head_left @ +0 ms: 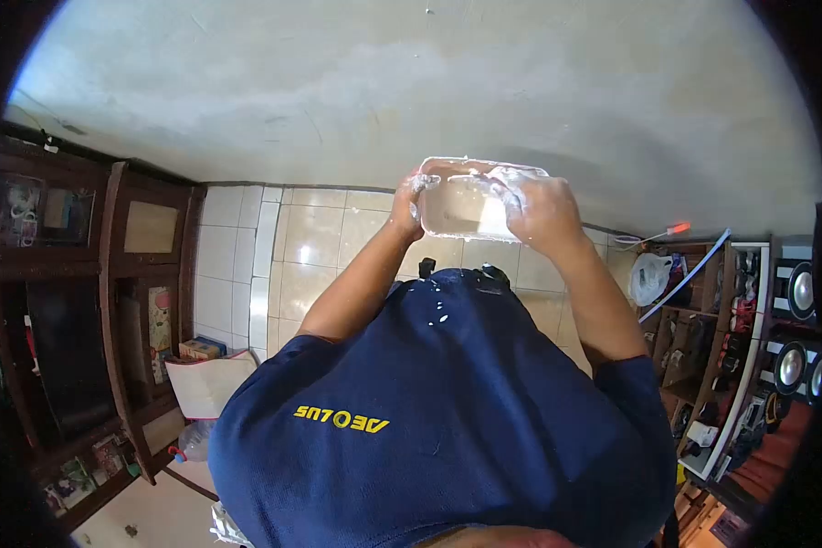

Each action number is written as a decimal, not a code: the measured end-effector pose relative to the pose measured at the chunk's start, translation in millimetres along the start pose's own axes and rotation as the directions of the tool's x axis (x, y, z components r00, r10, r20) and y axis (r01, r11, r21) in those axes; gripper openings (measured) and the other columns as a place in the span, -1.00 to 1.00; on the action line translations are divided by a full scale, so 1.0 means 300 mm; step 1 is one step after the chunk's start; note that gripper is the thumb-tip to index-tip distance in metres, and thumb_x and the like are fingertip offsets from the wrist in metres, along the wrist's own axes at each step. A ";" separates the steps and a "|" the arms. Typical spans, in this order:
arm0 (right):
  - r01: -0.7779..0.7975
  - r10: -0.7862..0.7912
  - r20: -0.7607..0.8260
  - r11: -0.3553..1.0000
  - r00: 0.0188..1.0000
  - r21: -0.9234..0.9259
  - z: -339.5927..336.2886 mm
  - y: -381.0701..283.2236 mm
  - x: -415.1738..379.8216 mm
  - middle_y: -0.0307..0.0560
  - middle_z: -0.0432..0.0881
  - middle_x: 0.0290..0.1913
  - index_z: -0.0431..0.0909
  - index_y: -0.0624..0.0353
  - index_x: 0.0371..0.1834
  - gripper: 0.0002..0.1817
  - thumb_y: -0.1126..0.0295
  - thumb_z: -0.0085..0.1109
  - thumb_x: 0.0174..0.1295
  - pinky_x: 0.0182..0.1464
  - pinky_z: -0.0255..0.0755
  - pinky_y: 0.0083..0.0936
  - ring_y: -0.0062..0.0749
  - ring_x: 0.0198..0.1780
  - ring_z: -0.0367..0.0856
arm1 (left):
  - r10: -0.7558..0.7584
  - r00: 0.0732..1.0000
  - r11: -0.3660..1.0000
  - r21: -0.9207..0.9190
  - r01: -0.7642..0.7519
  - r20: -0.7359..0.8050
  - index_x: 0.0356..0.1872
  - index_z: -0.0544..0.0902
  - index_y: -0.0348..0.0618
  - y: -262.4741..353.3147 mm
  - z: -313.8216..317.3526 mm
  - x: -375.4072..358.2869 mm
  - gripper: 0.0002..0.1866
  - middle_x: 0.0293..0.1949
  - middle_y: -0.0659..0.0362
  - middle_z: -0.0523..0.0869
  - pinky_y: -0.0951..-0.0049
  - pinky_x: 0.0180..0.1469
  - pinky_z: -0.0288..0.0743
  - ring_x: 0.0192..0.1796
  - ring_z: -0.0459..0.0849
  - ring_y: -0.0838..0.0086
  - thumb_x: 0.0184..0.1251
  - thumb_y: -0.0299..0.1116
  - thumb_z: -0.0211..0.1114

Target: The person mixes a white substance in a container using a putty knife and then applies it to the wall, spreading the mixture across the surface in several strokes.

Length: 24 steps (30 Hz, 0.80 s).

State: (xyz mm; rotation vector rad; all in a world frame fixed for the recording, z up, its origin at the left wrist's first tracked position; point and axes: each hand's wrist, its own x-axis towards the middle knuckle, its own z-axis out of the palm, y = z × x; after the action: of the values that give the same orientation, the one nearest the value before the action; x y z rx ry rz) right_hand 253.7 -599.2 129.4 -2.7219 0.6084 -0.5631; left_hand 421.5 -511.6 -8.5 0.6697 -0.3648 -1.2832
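Note:
A clear rectangular container, smeared with white paste along its rim, is held up in front of the grey wall. My left hand grips its left side, with white paste on the thumb. My right hand is at the right side of the container, its fingers curled over the rim and coated with white paste. Whether those fingers also hold a small tool cannot be made out. White drops lie on the dark blue shirt below.
Dark wooden cabinets stand at the left, with a pinkish-white box beside them. At the right are a cluttered shelf, a white plastic bag and round speakers. Pale floor tiles meet the wall.

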 end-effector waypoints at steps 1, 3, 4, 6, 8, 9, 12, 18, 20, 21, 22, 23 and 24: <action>0.022 -0.022 -0.076 1.000 0.997 0.002 -0.012 -0.001 0.006 0.12 0.59 -0.48 0.61 0.22 -0.40 -0.81 0.45 0.12 -0.14 -0.33 0.46 -0.18 0.05 -0.41 0.54 | -0.020 0.999 0.999 -0.035 0.019 -0.028 -0.02 0.50 -0.24 -0.001 0.002 -0.003 -0.55 -0.08 0.08 0.59 0.30 0.01 0.50 -0.03 0.58 0.34 0.14 -0.17 0.05; 0.000 0.005 0.045 0.995 0.999 -0.100 -0.021 -0.004 -0.007 0.09 0.61 -0.46 0.62 0.18 -0.37 -0.78 0.44 0.13 -0.15 -0.33 0.48 -0.20 0.00 -0.42 0.56 | -0.003 1.000 0.999 -0.035 0.002 -0.030 0.00 0.50 -0.24 -0.018 -0.029 0.005 -0.55 -0.08 0.07 0.59 0.30 0.01 0.51 -0.04 0.59 0.33 0.15 -0.17 0.06; 0.051 -0.052 -0.007 0.992 0.999 -0.111 0.022 0.014 -0.015 0.08 0.61 -0.46 0.62 0.17 -0.36 -0.77 0.44 0.12 -0.16 -0.33 0.49 -0.21 -0.02 -0.42 0.58 | -0.010 1.000 0.999 -0.043 0.011 0.019 0.01 0.49 -0.24 -0.007 -0.022 0.000 -0.56 -0.08 0.07 0.59 0.30 0.01 0.51 -0.05 0.60 0.33 0.15 -0.19 0.06; 0.101 -0.109 -0.060 0.987 0.992 -0.126 0.059 0.014 -0.026 0.07 0.62 -0.46 0.63 0.16 -0.35 -0.75 0.43 0.12 -0.17 -0.33 0.49 -0.22 -0.04 -0.42 0.59 | -0.017 0.997 0.999 -0.047 0.020 0.070 0.01 0.48 -0.25 0.000 -0.011 -0.003 -0.56 -0.08 0.06 0.59 0.30 0.01 0.51 -0.05 0.60 0.33 0.15 -0.20 0.06; 0.000 0.016 0.130 0.993 0.991 -0.121 0.077 -0.020 -0.038 0.05 0.62 -0.45 0.63 0.15 -0.35 -0.75 0.43 0.11 -0.18 -0.34 0.49 -0.23 -0.09 -0.42 0.61 | -0.012 0.999 1.000 -0.009 0.011 -0.040 0.00 0.49 -0.26 0.000 0.000 -0.006 -0.55 -0.09 0.05 0.59 0.30 0.01 0.51 -0.05 0.61 0.31 0.12 -0.21 0.06; 0.003 0.013 0.131 0.993 0.991 -0.119 0.093 -0.029 -0.041 0.05 0.62 -0.45 0.63 0.15 -0.35 -0.75 0.43 0.11 -0.18 -0.34 0.49 -0.23 -0.09 -0.42 0.61 | -0.009 0.999 1.000 -0.008 0.009 -0.042 0.00 0.49 -0.26 0.007 0.003 -0.008 -0.55 -0.09 0.05 0.59 0.30 0.01 0.51 -0.05 0.61 0.31 0.12 -0.21 0.06; 0.091 -0.086 0.148 0.996 0.985 -0.023 0.118 -0.060 -0.070 0.05 0.62 -0.46 0.61 0.15 -0.27 -0.71 0.45 0.10 -0.15 -0.35 0.48 -0.23 -0.10 -0.43 0.61 | 0.010 0.999 1.000 -0.002 -0.010 0.031 0.00 0.49 -0.27 0.009 -0.005 -0.007 -0.54 -0.10 0.04 0.59 0.30 -0.01 0.53 -0.06 0.61 0.30 0.09 -0.21 0.07; 0.100 -0.110 0.219 0.993 0.969 0.056 0.144 -0.029 -0.076 0.03 0.63 -0.45 0.61 0.12 -0.25 -0.70 0.42 0.11 -0.13 -0.31 0.48 -0.20 -0.06 -0.42 0.60 | 0.031 0.991 0.996 0.084 -0.042 0.132 0.12 0.36 -0.27 -0.011 -0.044 0.016 -0.39 0.07 -0.07 0.50 0.14 0.07 0.48 0.10 0.51 0.11 0.19 0.02 0.04; 0.077 -0.088 0.286 0.996 0.954 0.048 0.151 -0.004 -0.064 0.05 0.62 -0.44 0.62 0.16 -0.35 -0.74 0.40 0.14 -0.20 -0.26 0.47 -0.17 -0.04 -0.39 0.60 | 0.007 0.994 0.999 0.041 -0.011 0.110 0.06 0.42 -0.27 0.004 -0.034 0.011 -0.47 -0.01 -0.03 0.54 0.21 0.02 0.52 0.02 0.57 0.19 0.15 -0.08 0.07; 0.076 -0.086 0.286 0.996 0.954 0.045 0.146 0.006 -0.063 0.05 0.62 -0.44 0.62 0.16 -0.35 -0.74 0.40 0.14 -0.20 -0.26 0.47 -0.17 -0.04 -0.39 0.60 | -0.016 0.996 1.000 0.001 0.016 0.088 0.00 0.49 -0.28 0.012 -0.021 0.006 -0.54 -0.08 0.01 0.59 0.28 -0.03 0.57 -0.06 0.62 0.27 0.12 -0.19 0.10; 0.113 -0.132 0.264 0.990 0.955 0.086 0.140 0.017 -0.064 0.05 0.63 -0.40 0.62 0.14 -0.28 -0.69 0.42 0.14 -0.19 -0.26 0.47 -0.19 -0.04 -0.37 0.59 | -0.015 0.996 1.000 0.000 0.015 0.090 0.00 0.49 -0.28 0.011 -0.018 0.005 -0.54 -0.08 0.01 0.59 0.28 -0.03 0.57 -0.06 0.62 0.27 0.12 -0.19 0.10; 0.151 -0.178 0.240 0.980 0.954 0.126 0.140 0.024 -0.067 0.06 0.63 -0.35 0.62 0.12 -0.21 -0.64 0.44 0.13 -0.19 -0.26 0.47 -0.22 -0.04 -0.35 0.58 | -0.012 0.995 1.000 -0.024 0.014 0.099 0.00 0.48 -0.28 0.009 -0.021 0.003 -0.54 -0.08 0.01 0.59 0.28 -0.02 0.56 -0.06 0.62 0.27 0.13 -0.19 0.09; 0.107 -0.115 0.300 0.993 0.947 0.044 0.077 -0.003 -0.059 0.07 0.63 -0.35 0.62 0.16 -0.26 -0.68 0.43 0.13 -0.19 -0.25 0.46 -0.21 -0.02 -0.36 0.57 | -0.010 0.994 0.999 -0.047 0.015 0.106 0.01 0.48 -0.28 0.008 -0.021 0.001 -0.54 -0.08 0.01 0.59 0.28 -0.02 0.56 -0.05 0.62 0.26 0.14 -0.19 0.08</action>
State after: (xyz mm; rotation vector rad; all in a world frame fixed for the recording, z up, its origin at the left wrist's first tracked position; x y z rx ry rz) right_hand 249.2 -585.9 104.0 -2.7508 0.3677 -0.1683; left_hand 427.0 -509.9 -11.7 0.5651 -0.4160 -1.3384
